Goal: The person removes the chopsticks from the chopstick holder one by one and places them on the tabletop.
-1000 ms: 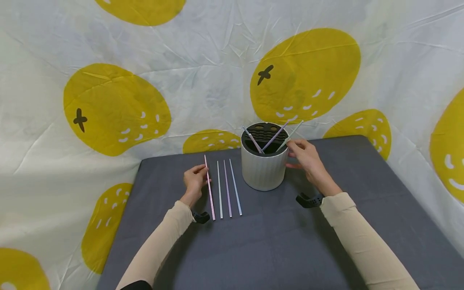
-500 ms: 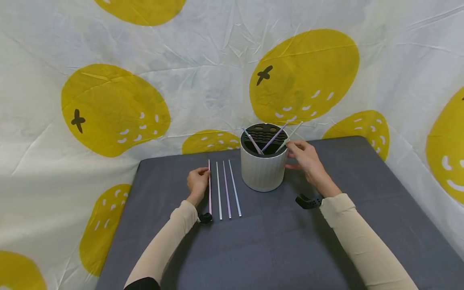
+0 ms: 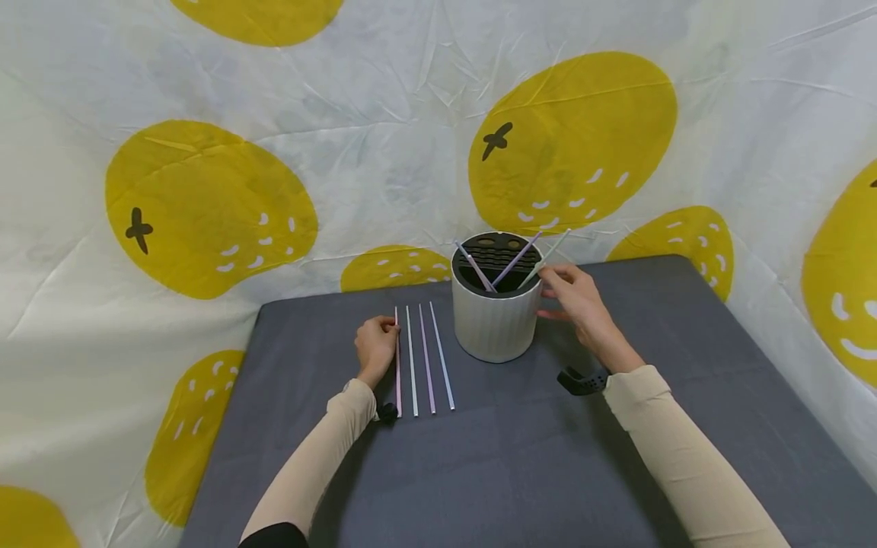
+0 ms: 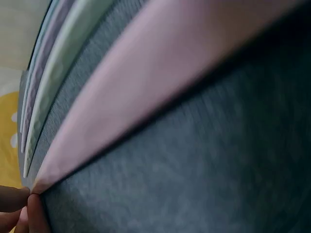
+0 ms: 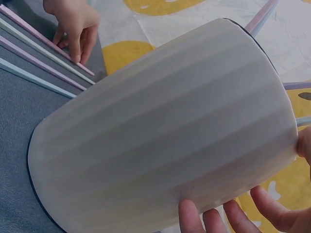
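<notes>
On the table, my left hand (image 3: 375,348) pinches a pink chopstick (image 3: 399,380) near its far end; the left wrist view shows fingertips (image 4: 35,206) meeting on it. To its right lie a pale green chopstick (image 3: 412,365), a purple chopstick (image 3: 428,361) and a light blue chopstick (image 3: 442,358), roughly parallel. A white ribbed utensil holder (image 3: 495,327) with a dark slotted top stands beside them, upright. My right hand (image 3: 578,304) holds its right side, one digit at the rim and other fingertips (image 5: 189,216) against the wall. Several chopsticks lean in the holder, including a purple chopstick (image 3: 515,260).
A dark grey cloth covers the table (image 3: 521,464). Behind it hangs a white curtain (image 3: 384,175) with yellow fruit prints. The holder stands near the table's back edge, and a pale green chopstick (image 3: 553,250) sticks out beside my right hand.
My left hand has shifted right with the pink chopstick, which now lies closer to the pale green one and nearly parallel to it. My right hand has stayed at the holder.
</notes>
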